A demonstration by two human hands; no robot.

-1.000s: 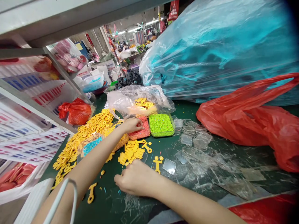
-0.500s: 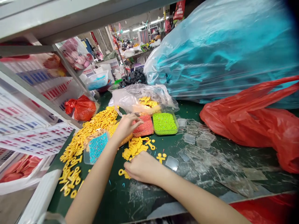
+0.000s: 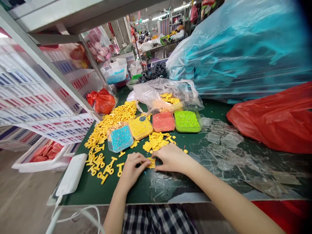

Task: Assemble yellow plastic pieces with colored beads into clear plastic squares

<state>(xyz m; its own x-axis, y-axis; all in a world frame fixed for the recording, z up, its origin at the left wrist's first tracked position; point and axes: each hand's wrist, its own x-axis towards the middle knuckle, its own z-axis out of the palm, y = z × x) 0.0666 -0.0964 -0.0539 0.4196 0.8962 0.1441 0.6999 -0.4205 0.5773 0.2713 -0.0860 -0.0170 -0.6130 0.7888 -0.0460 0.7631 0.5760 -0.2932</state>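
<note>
My left hand (image 3: 134, 169) has thumb and fingertips pinched together at the left edge of a small yellow plastic piece (image 3: 152, 163); anything in the pinch is too small to make out. From the other side, my right hand (image 3: 172, 157) grips this piece by its right edge between thumb and forefinger. Just behind lie a heap of yellow plastic pieces (image 3: 156, 142) and a row of clear trays with tiny bits: blue tray (image 3: 120, 138), yellow tray (image 3: 139, 128), red tray (image 3: 163, 121) and green tray (image 3: 187, 121).
More yellow pieces (image 3: 119, 115) spread along the left. Clear plastic squares (image 3: 226, 136) lie at right, before a red bag (image 3: 270, 117) and a large bag of turquoise parts (image 3: 243, 58). A white power bank (image 3: 72, 174) sits at the left edge, near crates (image 3: 65, 128).
My left hand has come back from above the yellow and red trays to the table front, beside my right hand. The view has shifted, showing more of the front edge.
</note>
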